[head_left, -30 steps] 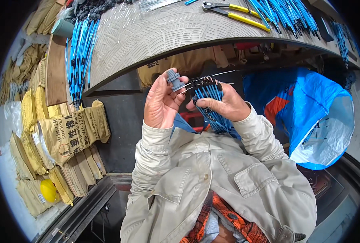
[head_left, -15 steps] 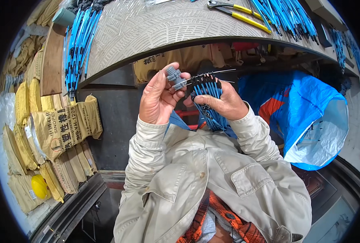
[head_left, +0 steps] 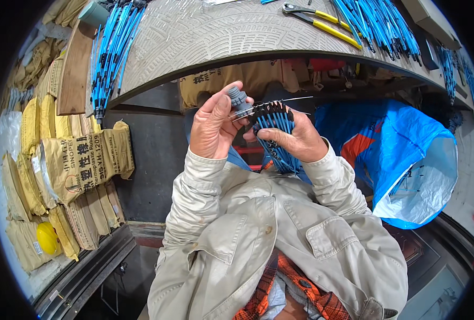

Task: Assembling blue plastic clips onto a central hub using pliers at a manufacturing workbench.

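Note:
My left hand [head_left: 211, 130] pinches a small grey ribbed plastic fitting [head_left: 237, 97] between thumb and fingers. Thin metal rods [head_left: 297, 98] run from beside this fitting through the black ends of a bunch of blue-and-black strips [head_left: 275, 125]. Wrapped round that bunch is my right hand [head_left: 303, 140], its thumb lying across the front. The fitting's lower end is close against the bunch's left edge; whether a rod passes inside it I cannot tell. Some fingers of both hands are hidden behind what they hold.
Ahead, a patterned grey table [head_left: 194, 40] bears yellow-handled pliers [head_left: 333, 26], blue strips at right [head_left: 378, 26] and more blue strips at left [head_left: 111, 48]. A blue bag [head_left: 402, 144] stands at my right. Stacked yellow-brown sacks [head_left: 82, 165] and a yellow helmet [head_left: 48, 238] are at left.
The grey fitting has turned more upright and sits closer to the bunch of strips. My left hand has shifted slightly right. The right hand keeps its grip.

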The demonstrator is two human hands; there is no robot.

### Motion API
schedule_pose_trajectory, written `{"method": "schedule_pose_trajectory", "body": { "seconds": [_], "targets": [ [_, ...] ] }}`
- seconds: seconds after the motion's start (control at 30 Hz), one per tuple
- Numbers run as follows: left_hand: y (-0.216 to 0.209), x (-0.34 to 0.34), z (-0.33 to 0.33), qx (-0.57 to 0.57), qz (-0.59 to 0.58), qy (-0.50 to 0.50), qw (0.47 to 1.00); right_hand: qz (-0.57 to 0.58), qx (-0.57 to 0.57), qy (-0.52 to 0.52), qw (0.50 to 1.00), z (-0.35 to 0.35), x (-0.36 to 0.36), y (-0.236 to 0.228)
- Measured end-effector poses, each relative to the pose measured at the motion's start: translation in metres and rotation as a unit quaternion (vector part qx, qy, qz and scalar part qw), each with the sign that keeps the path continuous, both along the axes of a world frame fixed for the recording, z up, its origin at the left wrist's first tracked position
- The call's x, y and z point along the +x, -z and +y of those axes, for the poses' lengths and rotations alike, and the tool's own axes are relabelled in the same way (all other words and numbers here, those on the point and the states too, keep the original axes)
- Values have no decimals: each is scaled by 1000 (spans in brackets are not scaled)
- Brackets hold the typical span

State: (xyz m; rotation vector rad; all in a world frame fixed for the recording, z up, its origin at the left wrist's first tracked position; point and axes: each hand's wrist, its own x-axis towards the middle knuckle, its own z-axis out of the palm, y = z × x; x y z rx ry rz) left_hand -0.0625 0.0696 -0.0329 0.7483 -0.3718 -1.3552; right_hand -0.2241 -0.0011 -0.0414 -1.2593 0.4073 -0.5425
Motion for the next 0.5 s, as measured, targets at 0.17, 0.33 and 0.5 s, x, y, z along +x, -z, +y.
{"method": "schedule_pose_trajectory", "body": {
  "seconds": [0.17,0.33,0.5],
  "targets": [
    [2,0,0,13,-41,-19,999,2,2,5,1000,0,0,-1],
    [-2,-8,-1,7,-66,-48,997,2,-8,22,1000,-2,0,-2],
    [-7,-19,-2,-38,-53,-72,995,5,1,31,1000,-6,-3,-7]
  ]
}}
